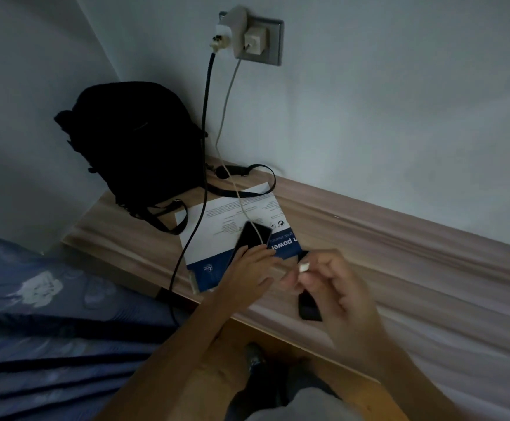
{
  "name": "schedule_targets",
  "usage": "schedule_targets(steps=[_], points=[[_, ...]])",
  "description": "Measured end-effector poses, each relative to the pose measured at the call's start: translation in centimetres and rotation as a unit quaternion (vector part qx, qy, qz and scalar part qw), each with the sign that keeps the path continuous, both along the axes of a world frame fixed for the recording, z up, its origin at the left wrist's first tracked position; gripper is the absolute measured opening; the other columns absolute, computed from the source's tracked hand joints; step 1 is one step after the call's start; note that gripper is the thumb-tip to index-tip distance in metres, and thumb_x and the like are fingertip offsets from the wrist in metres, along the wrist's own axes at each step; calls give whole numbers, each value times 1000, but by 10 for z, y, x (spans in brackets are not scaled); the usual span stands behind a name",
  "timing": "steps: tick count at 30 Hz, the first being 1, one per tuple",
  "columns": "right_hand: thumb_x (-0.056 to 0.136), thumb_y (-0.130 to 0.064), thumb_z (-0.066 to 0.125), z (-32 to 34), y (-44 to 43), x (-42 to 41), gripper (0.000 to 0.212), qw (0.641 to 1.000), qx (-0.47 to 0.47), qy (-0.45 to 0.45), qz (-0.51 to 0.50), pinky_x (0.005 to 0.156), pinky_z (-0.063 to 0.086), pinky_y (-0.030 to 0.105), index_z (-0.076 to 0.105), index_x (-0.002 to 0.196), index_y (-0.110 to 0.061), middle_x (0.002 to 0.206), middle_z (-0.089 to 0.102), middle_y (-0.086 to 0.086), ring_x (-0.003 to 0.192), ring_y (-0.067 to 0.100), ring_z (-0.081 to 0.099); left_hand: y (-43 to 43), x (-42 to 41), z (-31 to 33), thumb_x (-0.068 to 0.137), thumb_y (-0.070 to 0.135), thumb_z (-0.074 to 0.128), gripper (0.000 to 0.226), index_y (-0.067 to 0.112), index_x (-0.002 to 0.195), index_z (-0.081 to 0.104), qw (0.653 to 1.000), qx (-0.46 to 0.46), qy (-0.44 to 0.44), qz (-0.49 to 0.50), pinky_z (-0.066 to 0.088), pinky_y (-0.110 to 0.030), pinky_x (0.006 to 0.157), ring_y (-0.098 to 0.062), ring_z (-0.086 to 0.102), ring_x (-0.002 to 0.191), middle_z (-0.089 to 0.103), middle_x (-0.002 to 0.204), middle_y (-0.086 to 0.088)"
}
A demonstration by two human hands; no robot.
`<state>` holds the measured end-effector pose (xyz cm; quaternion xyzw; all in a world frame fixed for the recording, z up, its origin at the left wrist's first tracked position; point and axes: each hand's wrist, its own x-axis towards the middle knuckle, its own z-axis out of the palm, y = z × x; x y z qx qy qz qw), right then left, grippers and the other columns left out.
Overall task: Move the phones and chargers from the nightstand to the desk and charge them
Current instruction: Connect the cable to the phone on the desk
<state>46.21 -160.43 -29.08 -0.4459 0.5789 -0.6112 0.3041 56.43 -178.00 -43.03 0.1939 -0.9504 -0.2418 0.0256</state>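
Note:
A black phone (pixel 252 237) rests tilted on a white and blue box (pixel 217 235) on the wooden desk (pixel 399 238). My left hand (pixel 249 273) grips its lower end. My right hand (pixel 335 287) pinches the small white plug (pixel 304 266) of the white cable (pixel 226 117), which runs across the phone up to a white charger (pixel 255 41) in the wall socket. A second black phone (pixel 308 308) lies on the desk, partly hidden under my right hand. A black braided cable (pixel 203 132) hangs from a second white charger (pixel 222 36) in the same socket down past the desk edge.
A black backpack (pixel 132 141) stands in the desk's left corner against the wall, its straps spread over the box. A bed with a blue patterned cover (pixel 50 314) lies to the left. The grey socket plate (pixel 273 41) is on the wall above the desk.

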Motion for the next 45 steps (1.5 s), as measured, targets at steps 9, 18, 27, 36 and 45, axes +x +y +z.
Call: schedule_targets(steps=[9, 18, 27, 36, 45], points=[[92, -19, 60, 35, 22, -51, 26, 968, -69, -226, -82, 70, 56, 21, 72, 115, -19, 95, 76, 8, 88, 17, 72, 64, 31, 10, 97, 53, 22, 64, 20, 122, 70, 1000, 24, -14, 2, 3, -40, 122, -11, 36, 144, 63, 135, 3], [96, -16, 59, 40, 58, -67, 18, 960, -53, -245, -125, 64, 53, 21, 72, 107, -12, 89, 76, 5, 80, 15, 70, 141, 96, 1, 100, 54, 38, 47, 29, 84, 75, 987, -150, -42, 45, 28, -61, 113, -15, 64, 104, 72, 84, 10], [98, -25, 58, -26, 47, -48, 21, 964, 135, -131, -187, 51, 48, 13, 65, 113, -12, 82, 76, 0, 63, 5, 67, 167, 98, -2, 71, 21, 84, 24, 24, 64, 62, 965, -228, -132, 21, 55, -43, 97, -12, 61, 51, 57, 49, 6], [97, -22, 60, -131, 50, -21, 19, 898, 325, -208, -213, 68, 60, 30, 68, 106, -7, 81, 76, 3, 71, 17, 73, 135, 50, -14, 106, 29, 33, 28, 17, 118, 55, 967, -6, -216, 138, 48, -34, 73, -26, 67, 98, 68, 109, -8], [100, -19, 55, -153, 60, -11, 22, 863, 365, -264, -231, 65, 53, 21, 63, 112, -3, 99, 74, 16, 86, 23, 70, 110, -36, -23, 102, 37, 42, 33, 12, 123, 52, 972, 79, -133, 179, 49, -40, 82, -29, 61, 104, 62, 115, -13]])
